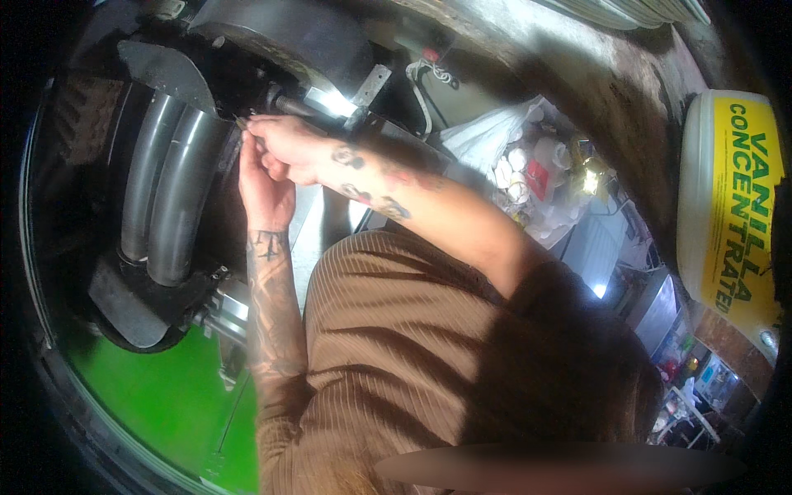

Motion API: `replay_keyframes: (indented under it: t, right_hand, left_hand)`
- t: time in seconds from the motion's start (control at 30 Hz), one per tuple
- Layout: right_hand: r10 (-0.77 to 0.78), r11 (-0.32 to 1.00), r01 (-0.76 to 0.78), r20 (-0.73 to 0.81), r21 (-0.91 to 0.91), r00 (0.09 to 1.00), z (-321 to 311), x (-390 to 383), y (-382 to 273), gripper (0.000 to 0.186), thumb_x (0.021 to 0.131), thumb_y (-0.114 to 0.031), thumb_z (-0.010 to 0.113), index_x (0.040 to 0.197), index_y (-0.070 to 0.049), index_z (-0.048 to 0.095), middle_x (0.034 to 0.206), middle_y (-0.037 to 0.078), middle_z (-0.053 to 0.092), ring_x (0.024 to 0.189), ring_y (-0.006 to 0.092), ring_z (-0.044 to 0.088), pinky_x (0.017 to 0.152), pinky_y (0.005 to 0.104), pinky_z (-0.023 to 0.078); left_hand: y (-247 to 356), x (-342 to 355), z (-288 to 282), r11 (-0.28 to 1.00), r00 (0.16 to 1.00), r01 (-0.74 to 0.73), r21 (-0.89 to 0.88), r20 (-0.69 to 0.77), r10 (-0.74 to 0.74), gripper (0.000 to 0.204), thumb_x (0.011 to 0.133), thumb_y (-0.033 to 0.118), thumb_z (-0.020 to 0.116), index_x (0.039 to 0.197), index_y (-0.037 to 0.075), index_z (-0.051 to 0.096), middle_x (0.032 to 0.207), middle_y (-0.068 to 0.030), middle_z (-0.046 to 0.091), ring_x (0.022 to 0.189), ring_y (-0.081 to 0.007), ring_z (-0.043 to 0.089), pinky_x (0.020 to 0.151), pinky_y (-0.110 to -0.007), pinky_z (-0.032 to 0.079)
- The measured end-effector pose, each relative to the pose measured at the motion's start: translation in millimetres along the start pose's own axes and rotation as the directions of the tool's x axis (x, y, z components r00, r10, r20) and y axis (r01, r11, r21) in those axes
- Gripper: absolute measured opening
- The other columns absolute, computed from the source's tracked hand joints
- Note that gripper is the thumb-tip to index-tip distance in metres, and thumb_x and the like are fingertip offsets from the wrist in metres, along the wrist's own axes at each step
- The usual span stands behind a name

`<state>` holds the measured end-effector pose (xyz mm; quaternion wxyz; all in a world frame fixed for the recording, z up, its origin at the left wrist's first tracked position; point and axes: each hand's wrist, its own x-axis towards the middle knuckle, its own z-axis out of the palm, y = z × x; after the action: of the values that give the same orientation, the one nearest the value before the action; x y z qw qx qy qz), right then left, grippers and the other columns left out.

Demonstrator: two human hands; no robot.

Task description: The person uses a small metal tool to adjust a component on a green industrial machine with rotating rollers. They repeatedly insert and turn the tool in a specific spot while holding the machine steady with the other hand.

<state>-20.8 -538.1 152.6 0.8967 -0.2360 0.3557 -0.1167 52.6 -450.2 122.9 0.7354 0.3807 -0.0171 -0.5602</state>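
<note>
My left hand [268,191] is raised beside a dark machine, its fingers closed and pressed up against my right hand [287,147]. The right hand comes across from the right, thumb and fingers pinched together. Both sets of fingertips meet at the machine's dark inner side, around a tiny part too small to name. Just left of them stand two long black rollers [180,190], upright in the picture, with a flat dark curved plate [169,70] at their upper end. A metal rod [297,109] lies just right of my fingertips.
A bright green panel [165,396] lies below the rollers, near a metal bracket [229,309]. Right of my right arm is a clear plastic bag [528,165] of white items. A large white jug with a yellow label [726,206] stands far right. A white cable [421,95] hangs behind.
</note>
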Motion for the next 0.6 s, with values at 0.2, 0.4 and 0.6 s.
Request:
replay_keyframes:
  t: [0.2,0.4,0.6]
  right_hand:
    - [-0.121,0.992,0.122,-0.036,0.039,0.992,15,-26,20,0.021,0.11,-0.029,0.047,0.122,-0.016,0.059,0.081,0.001,0.058,0.044,0.009,0.042,0.034,0.0252,0.026]
    - [-0.09,0.988,0.078,-0.093,-0.132,0.992,13,-31,50,0.052,0.112,-0.028,0.046,0.159,-0.009,0.042,0.113,0.01,0.064,0.07,0.0154,0.063,0.053,0.0296,0.051]
    - [-0.383,0.287,0.317,0.195,-0.904,0.903,-38,-35,20,0.06,0.101,-0.025,0.049,0.157,-0.003,0.043,0.13,0.032,0.066,0.114,0.046,0.068,0.104,0.0489,0.052]
  left_hand:
    - [-3,-23,12,0.993,0.991,0.058,-0.102,0.129,-0.044,0.044,0.11,0.044,0.051,0.132,0.007,0.061,0.13,-0.0107,0.069,0.113,-0.0186,0.068,0.098,-0.034,0.055]
    - [-2,-40,-1,0.987,0.994,0.087,-0.139,0.073,-0.077,0.045,0.112,0.042,0.048,0.138,0.006,0.058,0.135,-0.0109,0.065,0.122,-0.0216,0.063,0.106,-0.037,0.051]
    - [-11,-24,-1,0.975,0.99,0.001,0.22,-0.141,0.031,0.044,0.112,0.041,0.05,0.14,0.008,0.056,0.134,-0.0057,0.063,0.129,-0.0201,0.057,0.113,-0.039,0.042]
